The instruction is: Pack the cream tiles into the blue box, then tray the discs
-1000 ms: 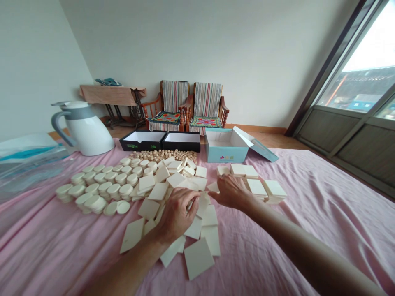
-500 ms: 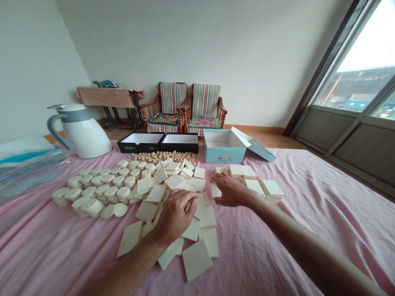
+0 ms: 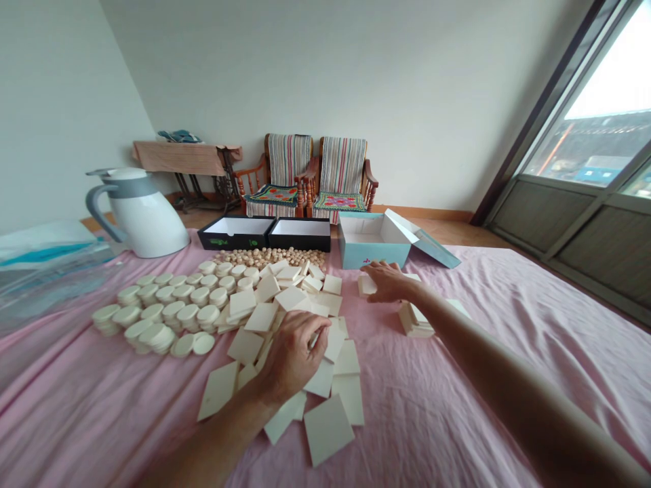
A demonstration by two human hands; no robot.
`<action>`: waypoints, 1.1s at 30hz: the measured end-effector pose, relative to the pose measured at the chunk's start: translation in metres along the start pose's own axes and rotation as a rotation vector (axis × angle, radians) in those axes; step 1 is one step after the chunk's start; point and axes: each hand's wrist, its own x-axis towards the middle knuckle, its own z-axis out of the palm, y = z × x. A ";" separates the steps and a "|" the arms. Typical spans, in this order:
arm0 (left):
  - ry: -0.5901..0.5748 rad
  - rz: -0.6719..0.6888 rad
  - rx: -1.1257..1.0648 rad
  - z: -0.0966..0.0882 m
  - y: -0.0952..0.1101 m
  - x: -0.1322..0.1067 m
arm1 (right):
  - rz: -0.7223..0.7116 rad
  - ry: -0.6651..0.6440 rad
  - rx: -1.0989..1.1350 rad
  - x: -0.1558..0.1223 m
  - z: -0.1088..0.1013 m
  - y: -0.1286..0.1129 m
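Note:
My left hand [image 3: 293,349] rests over a loose pile of square wooden tiles [image 3: 328,428], its fingers curled and thumb close to the index finger. Whatever lies inside its grip is hidden. My right hand [image 3: 390,282] reaches forward to a low stack of square tiles [image 3: 367,285] in front of the light blue box [image 3: 375,252]. Its fingers and thumb close around tile edges, partly covered by the hand. Another tile stack [image 3: 416,321] stands beneath my right forearm.
Round wooden discs [image 3: 175,310] stand in stacked rows at left. Behind are small wooden beads [image 3: 264,257] and two black box trays [image 3: 237,234]. A white jug [image 3: 150,220] and plastic bags [image 3: 51,271] sit far left. The blue lid [image 3: 435,247] leans beside its box.
My right hand has moved forward from the pile's right side to the stack by the blue box, and the tile under it went along. My left hand stays nearly in place.

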 end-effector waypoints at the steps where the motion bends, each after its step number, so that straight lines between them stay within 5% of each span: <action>1: 0.000 0.001 -0.001 0.000 0.000 0.000 | -0.003 -0.019 0.000 0.002 0.001 0.001; 6: 0.003 0.000 -0.009 0.001 0.000 0.002 | 0.035 -0.131 0.014 0.013 0.002 0.004; 18: 0.002 -0.007 0.004 0.000 0.000 0.000 | 0.071 -0.072 -0.007 0.018 -0.002 -0.006; 23: -0.005 -0.011 0.004 0.000 0.001 0.001 | -0.031 0.136 0.052 0.024 -0.006 -0.033; 33: -0.011 -0.015 0.012 0.000 -0.001 0.001 | 0.009 0.121 0.116 0.049 0.014 -0.083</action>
